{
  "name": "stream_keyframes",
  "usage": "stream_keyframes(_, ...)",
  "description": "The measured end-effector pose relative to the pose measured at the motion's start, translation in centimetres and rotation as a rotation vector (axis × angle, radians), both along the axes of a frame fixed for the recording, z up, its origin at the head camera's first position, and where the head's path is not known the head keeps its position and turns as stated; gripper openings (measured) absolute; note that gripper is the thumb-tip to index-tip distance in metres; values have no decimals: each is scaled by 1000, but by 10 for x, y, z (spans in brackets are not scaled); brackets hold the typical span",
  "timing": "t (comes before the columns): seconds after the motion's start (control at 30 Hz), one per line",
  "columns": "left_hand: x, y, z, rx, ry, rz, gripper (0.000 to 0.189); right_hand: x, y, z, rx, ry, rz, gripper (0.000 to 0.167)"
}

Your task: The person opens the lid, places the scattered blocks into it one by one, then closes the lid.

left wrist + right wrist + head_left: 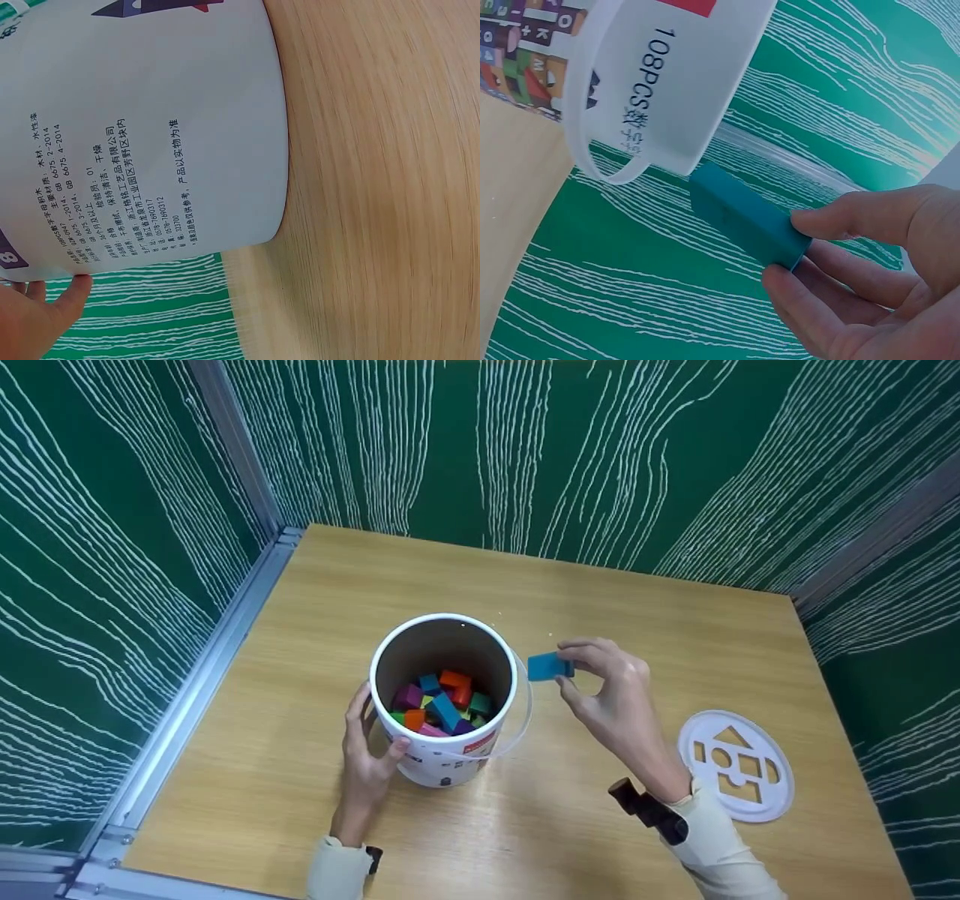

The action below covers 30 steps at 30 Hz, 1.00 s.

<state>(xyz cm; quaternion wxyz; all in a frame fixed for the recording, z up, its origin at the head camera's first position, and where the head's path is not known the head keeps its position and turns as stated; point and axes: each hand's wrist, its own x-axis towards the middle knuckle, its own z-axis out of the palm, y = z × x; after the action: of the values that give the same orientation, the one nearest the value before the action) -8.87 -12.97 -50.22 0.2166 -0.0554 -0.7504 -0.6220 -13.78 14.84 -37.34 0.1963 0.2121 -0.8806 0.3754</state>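
A white bucket (442, 761) with printed sides stands on the table, holding several coloured blocks (445, 709). My left hand (367, 765) grips the bucket's left side, its thumb near the rim at the front; in the left wrist view the fingers (71, 300) touch the bucket's wall (187, 150). To the right of the bucket, my right hand (611, 690) pinches a blue block (549, 666) by one end, between thumb and fingers. The right wrist view has the same blue block (742, 214) just beside the bucket's rim, apart from the other blocks.
A white lid (739, 802) with shaped cut-outs lies on the table (300, 660) at the right. The bucket's clear handle (525, 720) hangs on its right side. Green panels (450, 457) with white lines and metal frame bars (187, 637) surround the table.
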Motion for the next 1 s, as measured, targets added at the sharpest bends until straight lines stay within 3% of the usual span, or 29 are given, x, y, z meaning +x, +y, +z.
stream_keyframes(0.3, 0, -1, 0, 6, -16, -3, 79, -3, -10, 6, -1, 35, 58, 26)
stream_keyframes(0.73, -1, 0, -1, 9, 24, -3, 77, -8, -29, 11, 60, 0, 96, 22)
stream_keyframes(0.8, -2, -1, -6, 13, 38, -10, 77, -9, -32, 10, 70, 0, 107, 21)
stream_keyframes(1.0, -12, -7, -35, 33, 49, -27, 81, -12, -41, 6, 82, -39, 153, 21)
